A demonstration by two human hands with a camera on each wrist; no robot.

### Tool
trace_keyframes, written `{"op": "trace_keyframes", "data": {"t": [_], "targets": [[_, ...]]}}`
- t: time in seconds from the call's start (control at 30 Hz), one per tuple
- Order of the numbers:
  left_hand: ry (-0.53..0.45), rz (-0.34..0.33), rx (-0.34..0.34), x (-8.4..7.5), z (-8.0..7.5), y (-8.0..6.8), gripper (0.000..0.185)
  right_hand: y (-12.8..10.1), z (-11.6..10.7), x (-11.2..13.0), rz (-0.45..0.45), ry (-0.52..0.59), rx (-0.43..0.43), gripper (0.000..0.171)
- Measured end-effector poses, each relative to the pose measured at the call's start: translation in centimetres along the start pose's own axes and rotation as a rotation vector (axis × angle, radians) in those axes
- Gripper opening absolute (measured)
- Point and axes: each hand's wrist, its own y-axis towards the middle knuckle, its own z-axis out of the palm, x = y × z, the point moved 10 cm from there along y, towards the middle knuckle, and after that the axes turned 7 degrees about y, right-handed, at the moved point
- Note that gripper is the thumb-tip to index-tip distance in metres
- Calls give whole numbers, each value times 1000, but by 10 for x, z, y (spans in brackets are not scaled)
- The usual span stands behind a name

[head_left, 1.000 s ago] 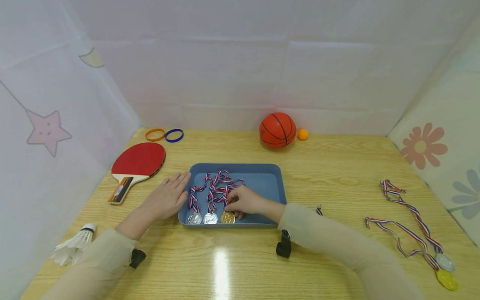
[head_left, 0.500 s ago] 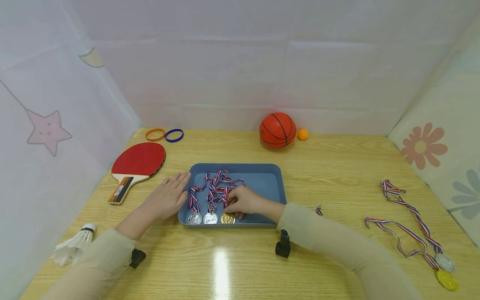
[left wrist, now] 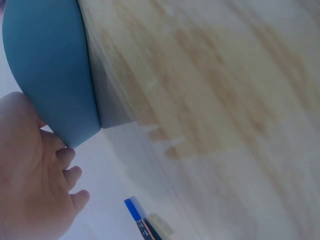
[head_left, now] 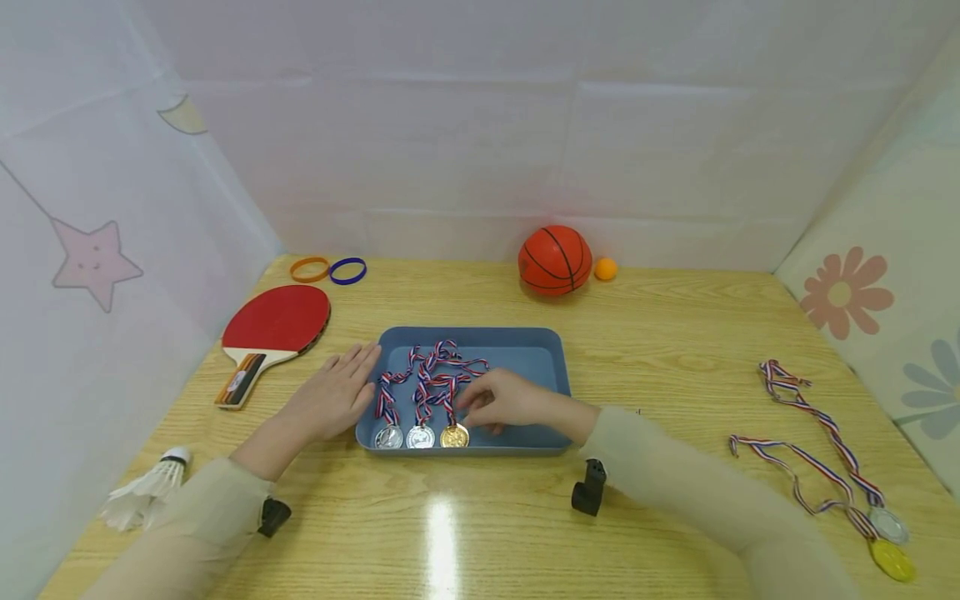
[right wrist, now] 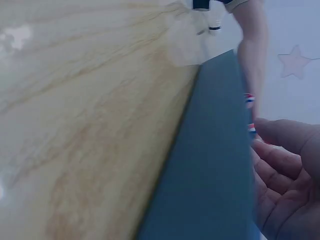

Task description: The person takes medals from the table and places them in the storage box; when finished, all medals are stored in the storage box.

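A blue-grey tray (head_left: 525,450) sits mid-table in the head view. Along its near side lie a silver medal (head_left: 388,437), a second silver medal (head_left: 420,437) and a gold medal (head_left: 454,436), side by side. Their striped ribbons (head_left: 431,379) bunch up toward the back of the tray. My left hand (head_left: 333,398) rests against the tray's left rim with fingers straight. Inside the tray, my right hand (head_left: 501,398) hovers just right of the gold medal, fingers loosely bent and nothing between them. The right wrist view shows the thumb (right wrist: 280,132) apart from the fingers.
At the right lie another silver medal (head_left: 888,525) and a yellow medal (head_left: 892,559) on ribbons. A table tennis bat (head_left: 279,321), shuttlecocks (head_left: 150,492) and wristbands (head_left: 348,271) are on the left. Farther back stand a small basketball (head_left: 556,260) and an orange ball (head_left: 606,268).
My right hand has let go of the gold medal and shifted slightly right, its forearm drawing right too. The medal stays in the row. My left hand has not moved.
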Motion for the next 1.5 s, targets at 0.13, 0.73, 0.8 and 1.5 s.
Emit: {"op": "trace_keyframes", "data": {"t": [0.13,0.73,0.8,1.5], "targets": [[2,2,2,0,0,0,56,-26,-16,17,-61,-1,10,29],[-6,-5,10,1,0,-2,56,-182,-125,-20,-51,-112,-375,33],[-5,-5,9,1,0,-1,56,-198,-131,-31,-32,-132,-399,33],[-12,0,12,-1,0,0,56,-340,-218,-146,139,-369,-701,36]]}}
